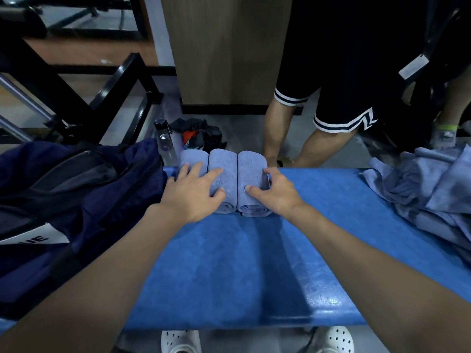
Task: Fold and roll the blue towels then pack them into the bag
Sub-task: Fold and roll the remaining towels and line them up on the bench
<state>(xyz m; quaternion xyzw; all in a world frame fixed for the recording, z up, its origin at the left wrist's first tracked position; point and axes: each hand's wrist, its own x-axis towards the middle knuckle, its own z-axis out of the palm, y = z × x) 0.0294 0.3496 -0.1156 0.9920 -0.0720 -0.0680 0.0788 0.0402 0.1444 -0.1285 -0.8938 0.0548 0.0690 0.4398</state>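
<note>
L hand flat, fingers spread, on two rolled towels; R hand grips third roll on table.

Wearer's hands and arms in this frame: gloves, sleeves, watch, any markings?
Nothing worn. The left hand and right hand have no gloves, rings, tape or markings, and neither wrist carries a watch or band. The left forearm and right forearm are uncovered all the way to the frame edge, with no sleeve in view.
</note>
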